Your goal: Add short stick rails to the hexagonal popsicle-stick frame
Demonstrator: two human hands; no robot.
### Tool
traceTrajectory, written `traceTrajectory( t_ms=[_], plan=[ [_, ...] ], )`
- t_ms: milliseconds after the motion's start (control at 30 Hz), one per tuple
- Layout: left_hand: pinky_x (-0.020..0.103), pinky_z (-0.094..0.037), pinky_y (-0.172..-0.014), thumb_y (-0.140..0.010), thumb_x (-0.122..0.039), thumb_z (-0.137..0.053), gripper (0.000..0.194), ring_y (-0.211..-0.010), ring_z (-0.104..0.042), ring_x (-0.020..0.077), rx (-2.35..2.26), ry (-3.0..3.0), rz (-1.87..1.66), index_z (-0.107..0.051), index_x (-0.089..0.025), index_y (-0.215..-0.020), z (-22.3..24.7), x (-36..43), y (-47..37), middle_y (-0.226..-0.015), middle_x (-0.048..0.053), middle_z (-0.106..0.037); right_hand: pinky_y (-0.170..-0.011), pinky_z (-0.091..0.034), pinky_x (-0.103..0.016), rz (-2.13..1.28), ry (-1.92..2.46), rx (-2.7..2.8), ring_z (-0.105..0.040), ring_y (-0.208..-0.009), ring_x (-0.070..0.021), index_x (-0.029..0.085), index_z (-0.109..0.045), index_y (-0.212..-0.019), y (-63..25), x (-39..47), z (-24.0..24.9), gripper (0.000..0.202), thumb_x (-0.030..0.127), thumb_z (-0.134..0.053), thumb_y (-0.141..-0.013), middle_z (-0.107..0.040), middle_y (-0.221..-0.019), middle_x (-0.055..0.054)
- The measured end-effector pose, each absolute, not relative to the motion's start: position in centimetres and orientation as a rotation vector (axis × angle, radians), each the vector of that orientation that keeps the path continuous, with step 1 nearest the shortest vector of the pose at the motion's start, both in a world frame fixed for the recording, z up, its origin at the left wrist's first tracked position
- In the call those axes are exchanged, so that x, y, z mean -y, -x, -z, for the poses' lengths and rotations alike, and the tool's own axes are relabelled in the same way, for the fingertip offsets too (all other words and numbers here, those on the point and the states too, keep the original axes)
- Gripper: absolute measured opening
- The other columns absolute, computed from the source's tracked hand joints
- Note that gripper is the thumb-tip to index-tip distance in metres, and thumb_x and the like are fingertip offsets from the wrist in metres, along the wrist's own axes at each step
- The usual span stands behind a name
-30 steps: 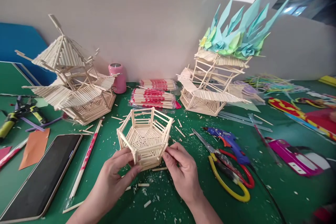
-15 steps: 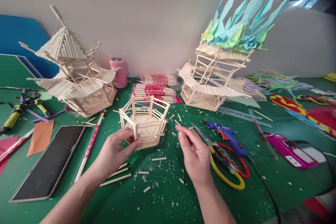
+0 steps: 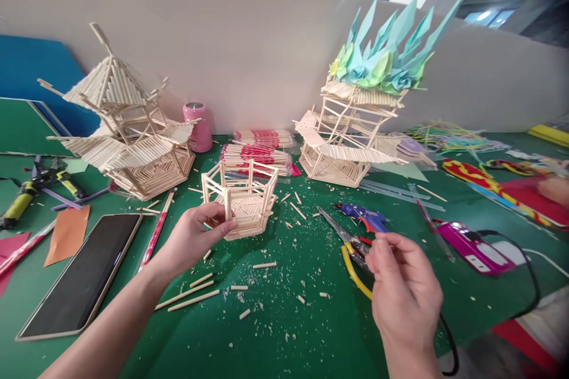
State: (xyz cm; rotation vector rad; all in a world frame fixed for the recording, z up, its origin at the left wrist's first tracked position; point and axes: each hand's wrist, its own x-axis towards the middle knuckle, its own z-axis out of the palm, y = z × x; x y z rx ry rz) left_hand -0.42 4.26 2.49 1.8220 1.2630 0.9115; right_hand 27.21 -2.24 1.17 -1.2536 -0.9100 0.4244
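The right hand (image 3: 402, 290) has moved away from the hexagonal stick frame (image 3: 249, 208) to above the scissors (image 3: 336, 226); its fingertips meet, and whether they hold anything I cannot tell. The left hand (image 3: 200, 228) is clamped on the frame's near-left post. The frame, mid-worktop (image 3: 267, 346), opens upward, its long axis left to right. Stick packs (image 3: 255, 157) crowd its back edge; scrap-strewn room lies rightward and in front.

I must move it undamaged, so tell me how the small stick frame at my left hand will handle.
The stick frame is probably light, since its sides are more gap than wood. Its slim posts may snap or come loose if squeezed. Its broad base suggests it would sooner slide than tip.
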Motion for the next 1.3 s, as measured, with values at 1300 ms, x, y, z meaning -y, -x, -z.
traceTrajectory(
  t_ms=[1300],
  plan=[
    [0.024,-0.04,-0.055,-0.078,-0.027,-0.054,0.018,-0.058,-0.048,0.0117,-1.211,-1.877,-0.905,-0.059,-0.016,-0.066,-3.2,-5.4,0.7,-0.061,-0.001,-0.055,-0.053,-0.053,-0.023,-0.472,1.512,1.092,-0.062,-0.061,-0.0168,0.019,-0.063,-0.079,-26.4,3.2,0.7,0.024,0.042,-0.063,-0.073,-0.065,-0.071,-0.004]
  ],
)
